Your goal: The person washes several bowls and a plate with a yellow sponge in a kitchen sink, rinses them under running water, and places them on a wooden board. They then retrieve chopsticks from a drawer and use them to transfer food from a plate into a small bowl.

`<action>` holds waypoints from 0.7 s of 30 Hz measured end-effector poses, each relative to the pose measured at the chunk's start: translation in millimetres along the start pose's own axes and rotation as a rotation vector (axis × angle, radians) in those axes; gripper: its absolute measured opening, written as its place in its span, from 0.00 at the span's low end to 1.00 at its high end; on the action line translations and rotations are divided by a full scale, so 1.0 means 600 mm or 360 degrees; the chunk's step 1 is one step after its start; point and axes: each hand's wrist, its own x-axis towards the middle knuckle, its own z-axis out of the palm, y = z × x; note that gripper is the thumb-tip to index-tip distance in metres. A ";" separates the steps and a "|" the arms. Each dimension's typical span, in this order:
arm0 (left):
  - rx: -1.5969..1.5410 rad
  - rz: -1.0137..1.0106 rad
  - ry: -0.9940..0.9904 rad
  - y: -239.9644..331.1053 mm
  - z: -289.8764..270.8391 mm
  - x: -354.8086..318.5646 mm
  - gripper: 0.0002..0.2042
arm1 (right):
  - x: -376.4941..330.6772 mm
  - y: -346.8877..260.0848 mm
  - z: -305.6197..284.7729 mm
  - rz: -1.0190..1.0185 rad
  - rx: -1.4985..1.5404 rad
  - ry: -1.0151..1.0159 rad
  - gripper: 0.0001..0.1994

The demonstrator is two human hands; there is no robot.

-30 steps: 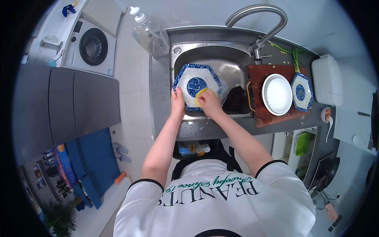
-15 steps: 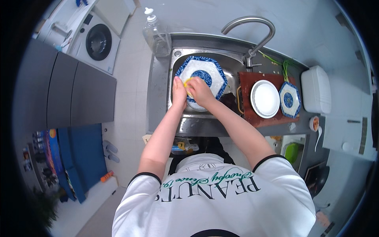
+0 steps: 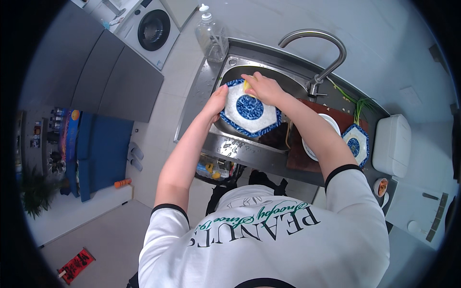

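Over the sink (image 3: 293,79) I hold a hexagonal white plate (image 3: 265,117) with a blue patterned rim and a round blue design at its centre. My left hand (image 3: 217,102) grips the plate's left edge, thumb on the upper face. Pressed against the far part of the plate, my right hand (image 3: 264,89) is closed on a yellow sponge (image 3: 247,87), which is mostly covered by the fingers. Whatever lies in the sink under the plate is largely hidden; a dark shape shows at its near right.
A steel faucet (image 3: 342,50) arches behind the sink. At right, a brown cutting board (image 3: 302,156) bears a white bowl (image 3: 308,150), partly behind my forearm, and a smaller patterned plate (image 3: 361,152). Green onions (image 3: 361,108), a white bin (image 3: 393,144) and a clear pump bottle (image 3: 213,43) stand around.
The head view has swung round. The plate has turned and sits nearer to me in the sink. My right hand has slid with the sponge from its near part to its far edge.
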 end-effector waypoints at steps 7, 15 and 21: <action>0.0083 -0.0224 -0.0342 0.023 -0.007 -0.010 0.22 | 0.047 -0.044 -0.007 -0.0325 0.0194 -0.0087 0.27; -0.0174 -0.0009 -0.0192 0.009 -0.023 -0.020 0.18 | 0.057 -0.051 -0.032 0.0472 0.0041 -0.0091 0.33; -0.0140 0.0321 0.0115 -0.033 -0.024 -0.030 0.15 | 0.009 -0.035 0.005 0.1066 0.0186 0.0136 0.37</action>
